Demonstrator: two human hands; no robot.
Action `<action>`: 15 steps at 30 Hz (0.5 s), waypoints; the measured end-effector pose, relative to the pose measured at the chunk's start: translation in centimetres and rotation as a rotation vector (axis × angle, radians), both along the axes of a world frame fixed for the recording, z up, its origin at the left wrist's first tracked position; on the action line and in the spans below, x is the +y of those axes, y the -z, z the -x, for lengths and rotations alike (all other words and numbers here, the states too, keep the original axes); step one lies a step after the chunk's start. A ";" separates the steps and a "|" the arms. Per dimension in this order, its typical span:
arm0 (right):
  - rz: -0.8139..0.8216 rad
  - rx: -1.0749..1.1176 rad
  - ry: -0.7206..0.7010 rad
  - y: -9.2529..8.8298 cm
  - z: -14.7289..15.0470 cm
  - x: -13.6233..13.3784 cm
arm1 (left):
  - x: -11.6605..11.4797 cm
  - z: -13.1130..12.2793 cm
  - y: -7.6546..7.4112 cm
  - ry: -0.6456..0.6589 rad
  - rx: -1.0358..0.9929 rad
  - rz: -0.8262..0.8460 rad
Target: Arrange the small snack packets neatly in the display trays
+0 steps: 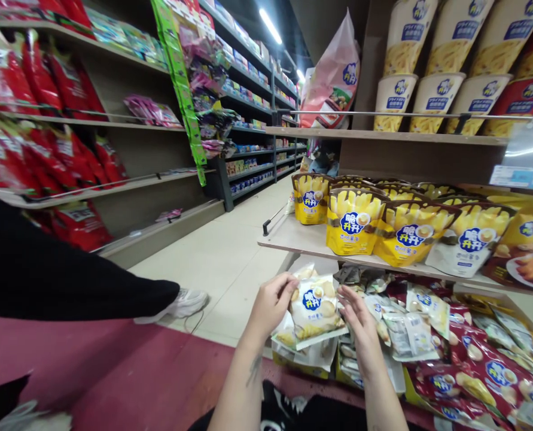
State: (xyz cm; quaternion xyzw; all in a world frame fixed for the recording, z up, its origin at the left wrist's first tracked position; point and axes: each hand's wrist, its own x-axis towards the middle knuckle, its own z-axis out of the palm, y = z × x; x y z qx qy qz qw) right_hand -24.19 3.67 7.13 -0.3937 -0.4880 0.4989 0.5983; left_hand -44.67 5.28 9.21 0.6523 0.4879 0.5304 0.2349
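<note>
My left hand (270, 305) grips the left edge of a white and yellow snack bag (315, 311) low in the aisle. My right hand (360, 326) touches the bag's right side, fingers spread along it. More bags of the same kind lie stacked under it (302, 353). The held bag hangs just below the lower shelf (302, 242).
Yellow snack bags (353, 221) stand in a row on the shelf above my hands. Red and white bags (472, 359) fill a bin at the right. A person's black-trousered leg and white shoe (185, 302) stretch in from the left. Red packets (46, 161) line the left shelves.
</note>
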 end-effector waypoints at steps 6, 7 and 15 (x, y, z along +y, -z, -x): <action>0.059 0.192 -0.051 2.2 1.8 -1.3 | 0.9 0.4 1.1 0.058 -0.161 0.150; 0.040 0.198 -0.028 2.4 2.0 -1.2 | 1.0 0.4 1.2 0.050 -0.163 0.154; 0.050 -0.022 0.025 3.2 1.0 -0.9 | 1.3 0.3 1.2 0.082 -0.212 0.174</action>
